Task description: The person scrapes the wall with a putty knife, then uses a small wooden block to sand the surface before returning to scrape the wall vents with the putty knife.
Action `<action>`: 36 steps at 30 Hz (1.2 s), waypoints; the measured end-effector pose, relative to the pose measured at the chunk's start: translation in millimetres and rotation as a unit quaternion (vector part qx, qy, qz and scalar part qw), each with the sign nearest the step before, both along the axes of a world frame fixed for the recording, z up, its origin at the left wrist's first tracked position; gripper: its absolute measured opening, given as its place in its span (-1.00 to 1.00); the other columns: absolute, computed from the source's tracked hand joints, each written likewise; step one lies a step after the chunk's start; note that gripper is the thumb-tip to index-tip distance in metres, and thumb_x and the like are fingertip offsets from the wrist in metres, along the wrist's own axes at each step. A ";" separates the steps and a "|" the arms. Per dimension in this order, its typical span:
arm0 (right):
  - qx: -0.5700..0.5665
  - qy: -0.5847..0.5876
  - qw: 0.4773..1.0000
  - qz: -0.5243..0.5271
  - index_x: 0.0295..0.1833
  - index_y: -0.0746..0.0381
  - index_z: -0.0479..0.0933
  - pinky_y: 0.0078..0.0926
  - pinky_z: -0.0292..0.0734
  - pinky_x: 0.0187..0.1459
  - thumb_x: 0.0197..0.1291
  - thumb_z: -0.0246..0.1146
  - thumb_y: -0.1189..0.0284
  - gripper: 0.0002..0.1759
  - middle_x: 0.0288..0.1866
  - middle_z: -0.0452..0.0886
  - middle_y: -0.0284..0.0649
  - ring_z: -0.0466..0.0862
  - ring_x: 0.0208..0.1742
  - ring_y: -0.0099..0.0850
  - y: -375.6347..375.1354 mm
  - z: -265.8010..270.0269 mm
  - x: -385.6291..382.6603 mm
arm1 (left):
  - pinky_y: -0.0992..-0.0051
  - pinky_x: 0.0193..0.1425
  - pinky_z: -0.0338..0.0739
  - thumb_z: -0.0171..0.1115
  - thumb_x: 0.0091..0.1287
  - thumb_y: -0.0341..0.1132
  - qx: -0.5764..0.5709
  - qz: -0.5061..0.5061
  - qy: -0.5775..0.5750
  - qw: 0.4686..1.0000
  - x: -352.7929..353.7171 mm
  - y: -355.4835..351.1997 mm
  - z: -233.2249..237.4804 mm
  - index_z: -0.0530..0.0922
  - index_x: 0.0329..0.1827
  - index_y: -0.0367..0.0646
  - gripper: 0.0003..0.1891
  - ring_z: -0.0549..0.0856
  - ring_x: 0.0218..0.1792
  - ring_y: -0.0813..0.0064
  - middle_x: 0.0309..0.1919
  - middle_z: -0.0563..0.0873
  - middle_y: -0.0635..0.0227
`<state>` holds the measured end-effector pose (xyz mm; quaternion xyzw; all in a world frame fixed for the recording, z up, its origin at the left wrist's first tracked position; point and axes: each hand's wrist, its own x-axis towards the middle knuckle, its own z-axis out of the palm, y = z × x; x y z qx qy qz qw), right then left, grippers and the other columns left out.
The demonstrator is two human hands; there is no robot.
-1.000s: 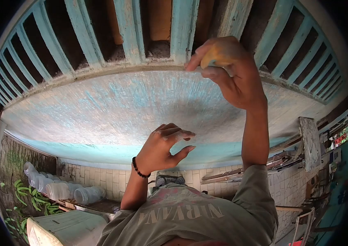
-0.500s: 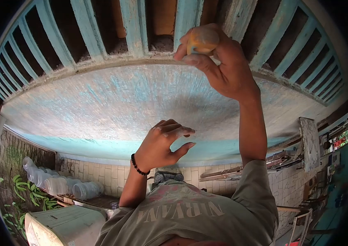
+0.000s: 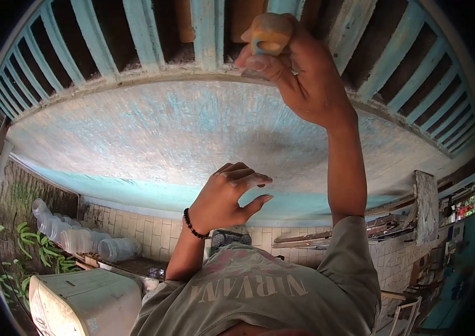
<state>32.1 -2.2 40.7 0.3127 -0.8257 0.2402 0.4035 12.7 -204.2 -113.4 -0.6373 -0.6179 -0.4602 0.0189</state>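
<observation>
My right hand (image 3: pixel 307 78) is raised in front of the slats above the wall. Its fingers are wrapped round a worn tool handle (image 3: pixel 274 31), rounded, orange and grey, with a bit of blue and an oval hollow near its end. Whatever the handle's far end carries is hidden. Lower down, my left hand (image 3: pixel 232 193) hovers before the wall (image 3: pixel 192 129) with bent fingers, thumb and forefinger apart and nothing between them. Pale dust marks its fingertips, and a dark bead bracelet (image 3: pixel 192 224) circles the wrist. Patchy, scraped grey-white and turquoise paint covers the wall.
Turquoise slats (image 3: pixel 209 33) with dark gaps run along the top. At lower left are clear plastic jars (image 3: pixel 117 246), a whitish bin (image 3: pixel 92 299) and green plants (image 3: pixel 38 246). Wooden strips (image 3: pixel 310 238) lie on the tiles at right, near an upright board (image 3: pixel 426 207).
My right hand has moved slightly upward with the tool handle, which now shows its hollow more clearly. My left hand keeps nearly the same pose. The whole view has shifted a little.
</observation>
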 end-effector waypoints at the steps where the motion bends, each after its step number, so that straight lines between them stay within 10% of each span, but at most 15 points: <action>1: 0.012 -0.019 1.000 -0.006 0.26 0.32 0.49 -0.42 0.73 0.07 0.54 0.25 0.35 -0.66 -0.06 0.75 -0.15 0.82 0.02 -0.36 0.2 1.5 0.1 | 0.27 -0.03 0.68 0.57 0.21 -0.35 0.005 0.003 -0.001 1.000 0.4 -1.6 -0.9 0.76 -0.04 -0.17 -0.72 0.80 -0.18 0.18 -0.20 0.86 0.25; 5: -0.049 -0.064 0.990 0.115 0.27 0.33 0.48 -0.40 0.72 0.10 0.55 0.24 0.39 -0.68 -0.06 0.74 -0.13 0.81 0.06 -0.38 -3.8 1.4 -0.2 | 0.27 -0.03 0.68 0.57 0.21 -0.34 0.009 0.013 -0.003 1.000 -2.9 -5.4 -1.0 0.76 -0.05 -0.17 -0.73 0.81 -0.18 0.17 -0.20 0.86 0.24; 9: 0.020 0.004 1.000 -0.022 0.26 0.32 0.47 -0.40 0.75 0.02 0.56 0.24 0.33 -0.66 -0.06 0.75 -0.12 0.82 0.01 -0.38 -7.7 -0.1 -10.1 | 0.27 -0.04 0.68 0.57 0.21 -0.35 0.001 0.021 -0.001 1.000 -2.5 -8.1 0.0 0.75 -0.06 -0.17 -0.73 0.81 -0.17 0.17 -0.18 0.86 0.24; 36: -0.019 -0.033 0.999 0.026 0.24 0.34 0.45 -0.38 0.66 -0.22 0.56 0.26 0.28 -0.62 -0.19 0.63 -0.15 0.72 -0.25 -0.39 -34.0 7.0 -27.0 | 0.26 0.00 0.67 0.57 0.20 -0.35 0.017 0.018 -0.008 1.000 -4.3 -10.1 -3.4 0.74 -0.04 -0.16 -0.72 0.81 -0.16 0.15 -0.17 0.86 0.23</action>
